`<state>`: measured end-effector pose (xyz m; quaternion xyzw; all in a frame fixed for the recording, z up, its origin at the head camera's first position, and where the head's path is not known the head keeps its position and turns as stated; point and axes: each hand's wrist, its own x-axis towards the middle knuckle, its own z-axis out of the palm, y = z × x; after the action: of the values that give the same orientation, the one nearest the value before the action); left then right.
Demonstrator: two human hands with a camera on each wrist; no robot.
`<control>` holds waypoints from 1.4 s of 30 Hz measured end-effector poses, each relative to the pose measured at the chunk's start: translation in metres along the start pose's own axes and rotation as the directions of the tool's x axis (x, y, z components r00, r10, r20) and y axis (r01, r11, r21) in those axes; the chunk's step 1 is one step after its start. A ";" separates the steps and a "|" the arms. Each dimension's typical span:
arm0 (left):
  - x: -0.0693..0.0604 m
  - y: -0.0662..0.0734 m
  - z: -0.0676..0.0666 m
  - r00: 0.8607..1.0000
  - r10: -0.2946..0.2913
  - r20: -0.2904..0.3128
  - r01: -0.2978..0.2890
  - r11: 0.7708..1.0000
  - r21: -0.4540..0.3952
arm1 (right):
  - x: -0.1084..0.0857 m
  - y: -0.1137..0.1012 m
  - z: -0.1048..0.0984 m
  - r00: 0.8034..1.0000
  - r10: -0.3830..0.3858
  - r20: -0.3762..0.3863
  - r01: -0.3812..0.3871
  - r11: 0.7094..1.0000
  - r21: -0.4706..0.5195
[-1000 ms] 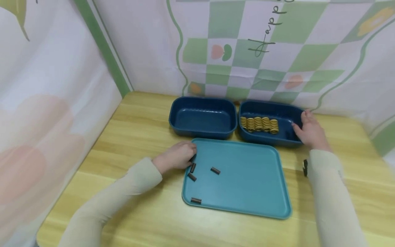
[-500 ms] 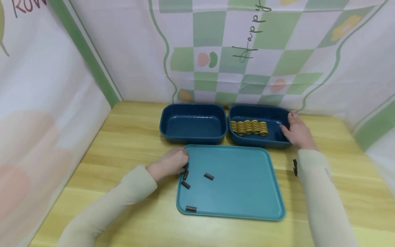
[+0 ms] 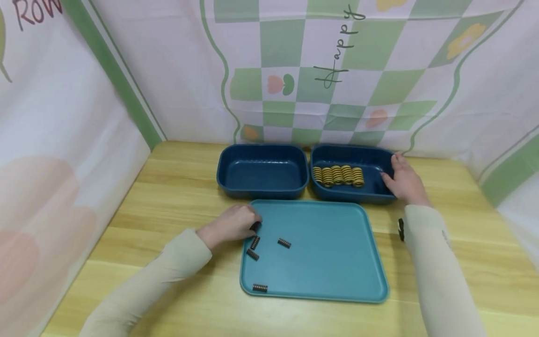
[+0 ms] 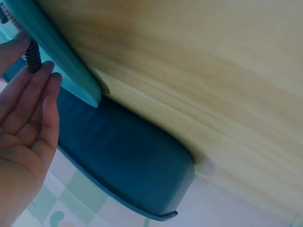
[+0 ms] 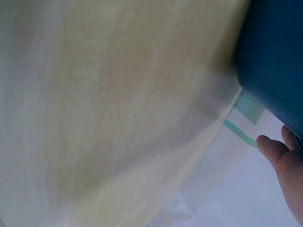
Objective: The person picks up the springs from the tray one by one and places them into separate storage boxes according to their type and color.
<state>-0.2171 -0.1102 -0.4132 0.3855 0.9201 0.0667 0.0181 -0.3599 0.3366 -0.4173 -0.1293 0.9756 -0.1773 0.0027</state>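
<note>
In the left wrist view, my left hand (image 4: 28, 109) pinches a dark coil spring (image 4: 33, 57) between thumb and fingers. The head view has this left hand (image 3: 233, 224) over the left rim of a teal tray (image 3: 324, 252). On the tray lie several dark springs: one spring (image 3: 255, 242) close under the hand, another spring (image 3: 284, 243) farther right, and a spring (image 3: 260, 288) by the near left corner. My right hand (image 3: 407, 182) grips the right end of a blue bin (image 3: 353, 195), thumb inside the wall. Gold springs (image 3: 338, 175) stand in a row in that bin's left part.
A second blue bin (image 3: 263, 193), with nothing in it, stands to the left of the first, behind the tray. All rest on a wooden table (image 3: 177, 187). A patterned cloth (image 3: 278, 56) hangs along the table's back edge and left side.
The head view has shifted, so the scene sits lower and farther left. My left hand has moved slightly right over the tray, and a dark spring shows at its fingertips. The right hand stays on the bin.
</note>
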 end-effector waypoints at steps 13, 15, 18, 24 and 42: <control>0.013 -0.008 -0.011 0.956 -0.172 -0.238 -0.042 0.724 -0.689 | -0.002 -0.004 -0.002 1.000 -0.003 -0.012 0.003 1.000 0.005; 0.015 -0.008 -0.012 0.947 -0.227 -0.229 -0.035 0.634 -0.772 | -0.002 -0.004 -0.003 1.000 -0.001 -0.013 0.001 1.000 0.008; 0.019 -0.009 -0.016 0.934 -0.284 -0.218 -0.038 0.527 -0.849 | -0.003 -0.003 -0.003 1.000 0.005 -0.013 -0.004 1.000 0.012; 0.026 -0.017 -0.022 0.906 -0.357 -0.226 -0.026 0.487 -0.873 | -0.002 -0.002 -0.001 1.000 0.009 -0.013 -0.009 1.000 0.012; 0.065 -0.085 -0.035 0.903 -0.392 -0.176 0.263 0.828 -0.495 | -0.003 -0.004 -0.004 1.000 0.012 0.020 -0.012 1.000 0.005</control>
<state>-0.3252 -0.1268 -0.3888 0.1920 0.9241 0.3305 -0.0056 -0.3565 0.3349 -0.4122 -0.1251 0.9759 -0.1785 0.0136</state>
